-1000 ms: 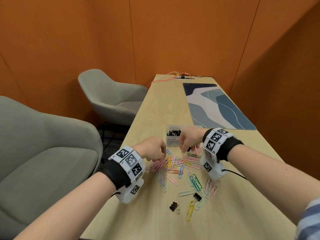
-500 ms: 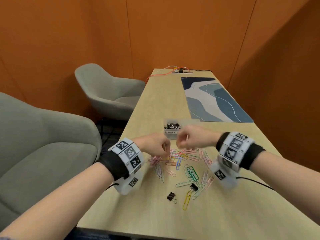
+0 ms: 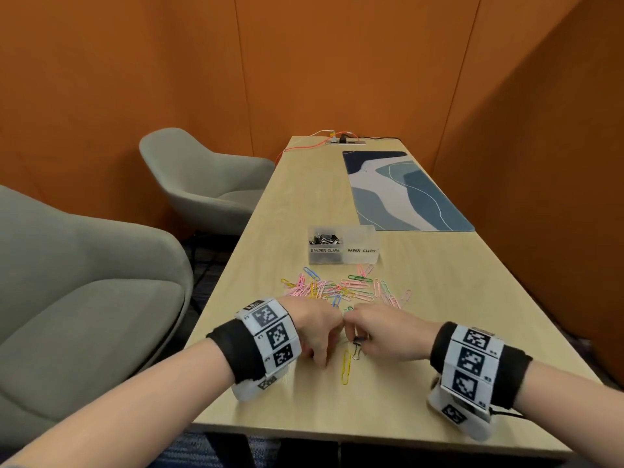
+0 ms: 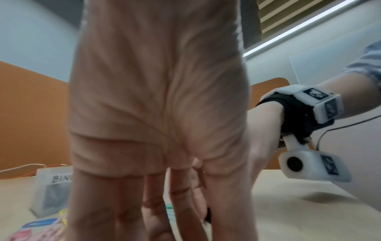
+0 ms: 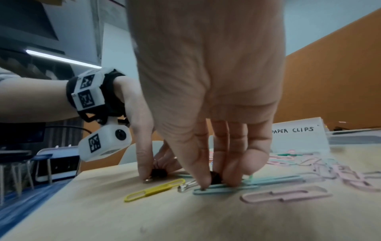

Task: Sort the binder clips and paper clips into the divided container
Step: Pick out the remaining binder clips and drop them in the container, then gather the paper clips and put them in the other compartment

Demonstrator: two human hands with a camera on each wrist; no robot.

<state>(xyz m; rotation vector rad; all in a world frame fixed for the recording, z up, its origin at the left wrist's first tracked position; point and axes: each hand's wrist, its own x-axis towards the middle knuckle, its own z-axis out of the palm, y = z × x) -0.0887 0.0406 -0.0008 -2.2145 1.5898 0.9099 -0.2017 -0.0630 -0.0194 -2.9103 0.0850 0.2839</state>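
A clear divided container (image 3: 360, 259) stands mid-table, its left half labelled BINDER CLIPS with black clips (image 3: 323, 238) inside and its right half labelled PAPER CLIPS. Coloured paper clips (image 3: 344, 289) lie scattered in front of it. Nearer the table's front edge, my right hand (image 3: 356, 344) pinches a black binder clip (image 5: 215, 178) that sits on the table, thumb on one side and fingers on the other. My left hand (image 3: 319, 361) is right beside it, fingertips down around a second black binder clip (image 5: 157, 172). A yellow paper clip (image 3: 346, 366) lies between the hands.
A blue patterned mat (image 3: 401, 194) lies at the far right of the table, with a cable socket and orange wire (image 3: 337, 138) at the far end. Two grey armchairs (image 3: 84, 292) stand along the left. Orange walls close in behind and to the right.
Both hands have drawn back from the paper clip pile toward the front edge and come down on the two black binder clips there.
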